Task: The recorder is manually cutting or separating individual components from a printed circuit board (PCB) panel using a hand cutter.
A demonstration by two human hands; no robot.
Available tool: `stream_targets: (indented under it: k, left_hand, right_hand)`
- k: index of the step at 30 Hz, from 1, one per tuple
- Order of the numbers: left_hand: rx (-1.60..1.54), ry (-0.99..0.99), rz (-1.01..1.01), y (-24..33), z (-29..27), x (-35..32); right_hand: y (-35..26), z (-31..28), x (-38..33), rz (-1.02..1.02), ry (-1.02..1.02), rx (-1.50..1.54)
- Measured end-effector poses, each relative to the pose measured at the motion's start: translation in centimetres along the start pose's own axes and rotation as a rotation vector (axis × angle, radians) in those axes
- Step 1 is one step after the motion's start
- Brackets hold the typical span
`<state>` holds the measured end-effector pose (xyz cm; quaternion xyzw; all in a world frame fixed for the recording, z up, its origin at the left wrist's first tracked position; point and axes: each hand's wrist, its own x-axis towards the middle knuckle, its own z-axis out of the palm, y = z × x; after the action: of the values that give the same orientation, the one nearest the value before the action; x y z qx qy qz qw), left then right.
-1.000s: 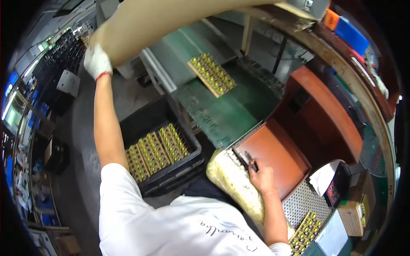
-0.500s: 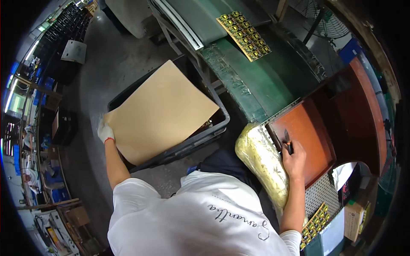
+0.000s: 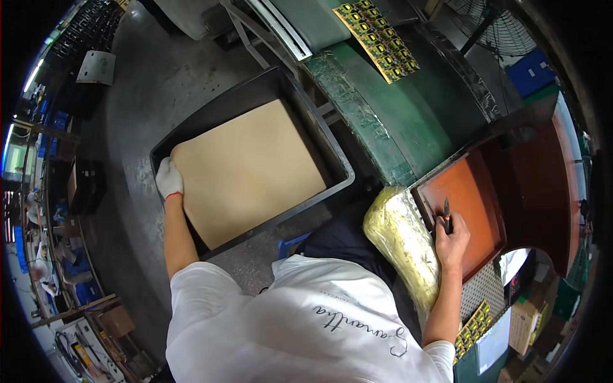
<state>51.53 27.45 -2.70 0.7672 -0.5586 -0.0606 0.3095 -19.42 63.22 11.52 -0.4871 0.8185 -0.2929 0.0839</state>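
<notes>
My left hand (image 3: 169,179), in a white glove, grips the left edge of a tan cardboard sheet (image 3: 250,171). The sheet lies flat inside a black plastic crate (image 3: 322,137) on the floor and hides what is in it. My right hand (image 3: 451,234) is bare and rests on an orange-brown tray (image 3: 469,191) at my right, closed around a small dark pen-like tool (image 3: 446,212). A yellow padded edge (image 3: 403,239) wrapped in clear film runs between my body and that tray.
A green conveyor belt (image 3: 408,121) runs behind the crate with a panel of yellow-and-black circuit boards (image 3: 378,38) on it. More such boards (image 3: 472,325) lie by my right elbow, next to a perforated metal plate (image 3: 483,290). A fan (image 3: 495,29) stands at the back. Cardboard boxes sit at lower right.
My left hand brought the cardboard sheet down from overhead and laid it flat in the crate, covering the boards inside. My right hand stayed on the orange-brown tray.
</notes>
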Motion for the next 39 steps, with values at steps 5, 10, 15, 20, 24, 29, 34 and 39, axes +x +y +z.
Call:
stream_targets:
  k: [5, 10, 15, 20, 24, 29, 34, 39]
  left_hand:
    - [0.34, 0.085, -0.098, 1.8, 4.5, -2.2]
    - [0.326, 0.112, 0.112, 9.8, 7.6, -4.7]
    - [-0.6, -0.279, 0.245, 27.5, 12.4, -7.3]
    - [-1.449, -0.87, -0.214, 46.9, 18.3, -7.9]
    - [-1.65, -1.013, -0.364, 55.0, 26.0, -6.4]
    - [-1.831, -0.928, -0.274, 58.7, 31.3, -6.7]
    - [-1.679, -0.816, -0.174, 58.0, 27.5, -8.2]
    - [-1.835, -1.149, -0.086, 54.5, 21.4, -12.7]
  right_hand:
    - [1.0, 0.1, -0.5, -0.001, 0.063, 0.036]
    - [4.0, 0.8, 0.9, 0.173, 0.224, 0.541]
    - [6.6, 0.2, 3.1, 0.341, 0.157, 1.227]
    - [7.0, -1.4, 3.4, 0.318, 0.036, 1.54]
    - [6.9, -1.8, 3.3, 0.303, 0.027, 1.578]
    - [7.5, -1.5, 3.5, 0.319, 0.073, 1.564]
    - [7.4, -1.5, 3.2, 0.344, 0.078, 1.532]
    - [7.3, -1.8, 3.2, 0.321, 0.132, 1.55]
